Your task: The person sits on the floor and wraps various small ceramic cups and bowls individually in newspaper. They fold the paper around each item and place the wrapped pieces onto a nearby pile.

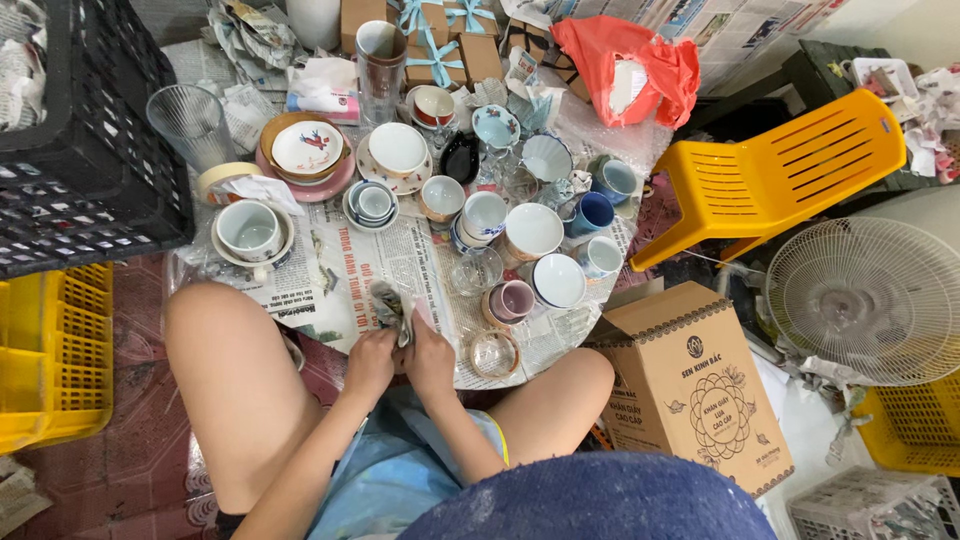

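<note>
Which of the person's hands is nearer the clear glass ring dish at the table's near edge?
Right. The right hand sits just beside the glass ring dish; the left hand is farther, beyond the right.

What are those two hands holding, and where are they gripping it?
Both the left hand and right hand grip a crumpled wad of newspaper by its lower end; what it wraps cannot be told.

A: how are the hands sitting?

B: both pushed forward and close together, between the bare knees. Left hand (370, 360) is curled into a loose fist, knuckles up. Right hand (430, 352) is just beside it, fingers bent and pinched shut too.

A: arms?

B: forearms run from near the body out to the far side, angling inward so the wrists almost meet.
</note>
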